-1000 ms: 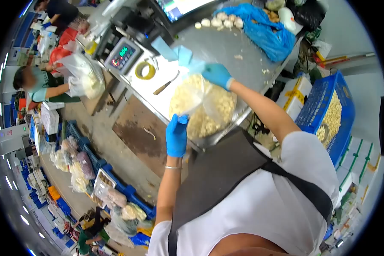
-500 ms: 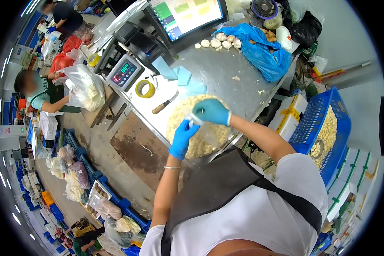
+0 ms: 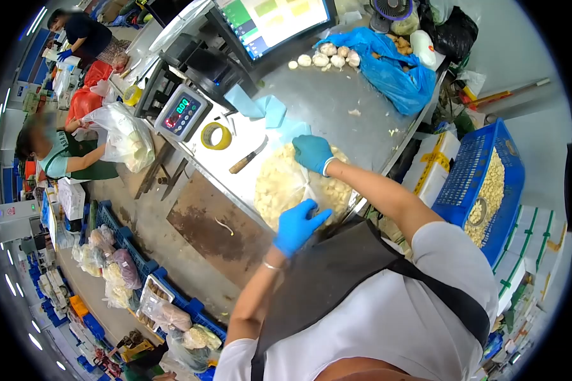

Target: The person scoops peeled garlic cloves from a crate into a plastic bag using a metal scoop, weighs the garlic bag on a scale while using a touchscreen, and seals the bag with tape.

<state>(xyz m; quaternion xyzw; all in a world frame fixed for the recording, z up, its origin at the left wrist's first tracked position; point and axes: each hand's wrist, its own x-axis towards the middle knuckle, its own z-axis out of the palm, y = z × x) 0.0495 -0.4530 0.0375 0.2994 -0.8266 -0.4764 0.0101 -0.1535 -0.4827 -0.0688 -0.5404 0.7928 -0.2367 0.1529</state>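
Note:
A clear plastic bag of peeled garlic cloves (image 3: 276,184) lies on the metal table in front of me, its top gathered and twisted near the middle. My left hand (image 3: 295,227), in a blue glove, is at the bag's near side with thumb and forefinger spread, nothing visibly between them. My right hand (image 3: 313,153), in a teal glove, rests over the bag's far side with its fingers curled; what they hold, if anything, is hidden. Light blue sheets (image 3: 273,111) lie just beyond. Left of the bag are a knife (image 3: 248,157) and a roll of yellow tape (image 3: 216,136).
A digital scale (image 3: 183,113) and a monitor (image 3: 270,28) stand at the back. Whole garlic bulbs (image 3: 327,57) lie beside a blue plastic bag (image 3: 391,76). On the right is a blue basket (image 3: 470,171) of cloves. Two people work on the left.
My hands have moved apart from the bag's gathered top. The right went up and away, the left moved right and opened. The scale's display changed from 0.04 to 0.00.

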